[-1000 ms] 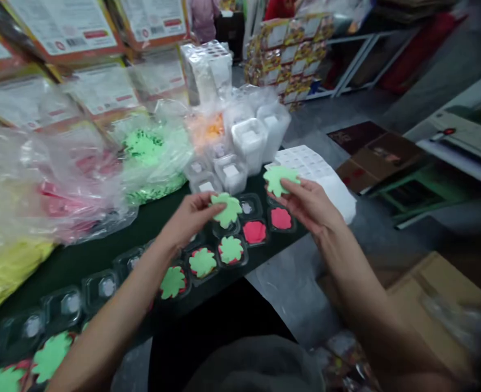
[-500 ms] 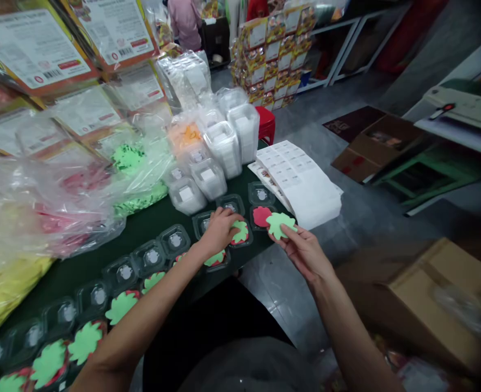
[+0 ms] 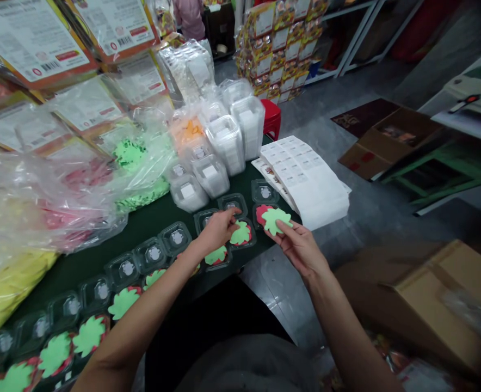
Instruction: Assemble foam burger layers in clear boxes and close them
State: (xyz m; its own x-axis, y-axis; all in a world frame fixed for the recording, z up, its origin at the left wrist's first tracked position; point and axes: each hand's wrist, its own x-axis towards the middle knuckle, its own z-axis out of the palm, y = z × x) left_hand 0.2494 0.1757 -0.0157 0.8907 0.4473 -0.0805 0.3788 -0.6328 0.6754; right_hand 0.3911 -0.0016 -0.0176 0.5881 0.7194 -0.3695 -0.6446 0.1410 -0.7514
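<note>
My right hand [image 3: 297,245] pinches a green flower-shaped cutout [image 3: 276,219] and holds it over a red cutout [image 3: 260,212] in the end clear tray. My left hand [image 3: 217,228] rests with fingers curled on the neighbouring tray, touching a green cutout [image 3: 241,234] that lies on a red one. A long row of clear plastic trays [image 3: 153,255] runs along the dark green table [image 3: 113,256]; the near row holds green-on-red cutouts, the far row small white pieces.
Stacks of clear containers [image 3: 228,142] and plastic bags of green [image 3: 136,163], pink and yellow cutouts crowd the table's back. White label sheets [image 3: 306,179] hang over the right end. Cardboard boxes [image 3: 436,305] stand on the floor at right. Another person stands far behind.
My left hand has set its green cutout down in a tray and stays on it. My right hand has brought its green cutout down over the red one in the end tray.
</note>
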